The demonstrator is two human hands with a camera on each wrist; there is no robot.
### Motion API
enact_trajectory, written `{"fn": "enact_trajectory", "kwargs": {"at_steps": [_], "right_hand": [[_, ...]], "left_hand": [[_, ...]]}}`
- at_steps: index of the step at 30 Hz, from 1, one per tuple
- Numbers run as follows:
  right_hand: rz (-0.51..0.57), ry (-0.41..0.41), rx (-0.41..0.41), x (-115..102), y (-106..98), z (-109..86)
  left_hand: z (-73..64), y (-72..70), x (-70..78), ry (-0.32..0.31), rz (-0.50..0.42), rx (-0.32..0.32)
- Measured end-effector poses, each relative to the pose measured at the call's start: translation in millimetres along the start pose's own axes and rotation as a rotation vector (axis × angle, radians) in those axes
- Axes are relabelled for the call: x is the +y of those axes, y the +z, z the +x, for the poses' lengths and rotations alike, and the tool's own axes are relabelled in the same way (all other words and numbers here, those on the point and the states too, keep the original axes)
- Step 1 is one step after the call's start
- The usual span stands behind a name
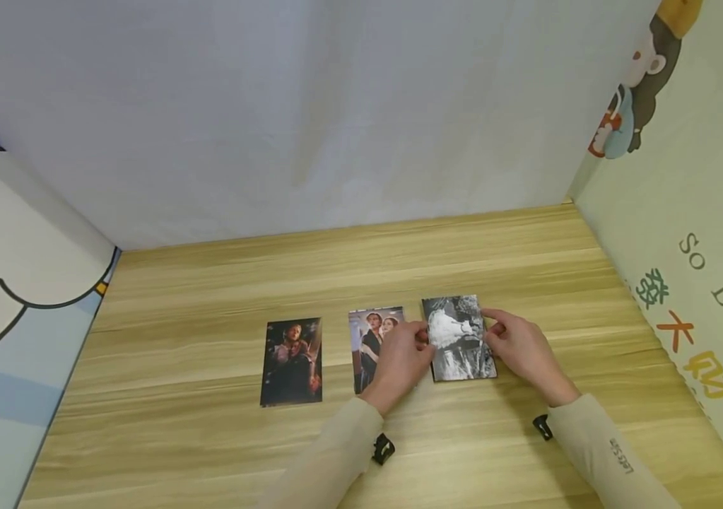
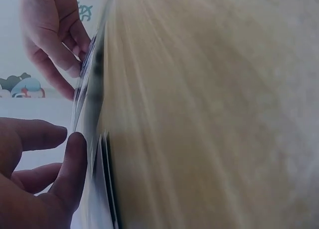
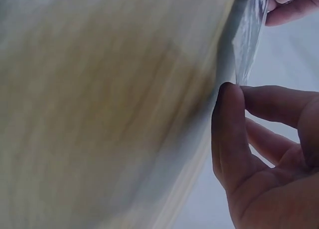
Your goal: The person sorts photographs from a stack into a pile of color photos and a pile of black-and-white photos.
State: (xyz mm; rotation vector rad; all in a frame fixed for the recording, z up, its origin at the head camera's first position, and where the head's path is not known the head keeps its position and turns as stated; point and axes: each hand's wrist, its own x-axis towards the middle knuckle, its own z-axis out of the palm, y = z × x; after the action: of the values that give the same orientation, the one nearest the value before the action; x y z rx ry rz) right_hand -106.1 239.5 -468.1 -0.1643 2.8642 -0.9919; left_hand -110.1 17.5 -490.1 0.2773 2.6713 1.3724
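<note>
A black-and-white photo card (image 1: 461, 346) is held between my two hands, a little above the tabletop. My left hand (image 1: 401, 360) pinches its left edge between thumb and finger. On the opposite edge, my right hand (image 1: 523, 351) pinches it the same way. In the right wrist view the card (image 3: 247, 44) appears edge-on, glossy, at the fingertips. Partly covered by my left hand lies a colour photo card (image 1: 366, 339) picturing two people. Further left rests a dark photo card (image 1: 292, 360), apparently with others under it.
The wood-grain table (image 1: 208, 297) meets a pale cloth wall (image 1: 336, 127) at the back. Printed panels stand at both sides, the right one (image 1: 654, 233) with lettering and a cartoon figure. Small black clips (image 1: 383, 448) show beside the sleeves.
</note>
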Motion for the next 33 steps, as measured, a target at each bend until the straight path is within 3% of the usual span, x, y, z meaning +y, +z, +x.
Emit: {"fn": "enact_trajectory", "kwargs": {"at_steps": [12, 23, 33], "right_hand": [[-0.041, -0.011, -0.017, 2.5, -0.6, -0.5], [-0.043, -0.011, -0.029, 4.2, -2.9, 2.0], [-0.042, -0.005, -0.043, 4.4, -4.5, 4.4]], "left_hand": [[0.4, 3.6, 0.7, 0.023, 0.055, -0.023], [7.2, 1.9, 2.0, 0.116, 0.167, -0.063], [12.9, 0.3, 4.6, 0.088, 0.166, -0.115]]}}
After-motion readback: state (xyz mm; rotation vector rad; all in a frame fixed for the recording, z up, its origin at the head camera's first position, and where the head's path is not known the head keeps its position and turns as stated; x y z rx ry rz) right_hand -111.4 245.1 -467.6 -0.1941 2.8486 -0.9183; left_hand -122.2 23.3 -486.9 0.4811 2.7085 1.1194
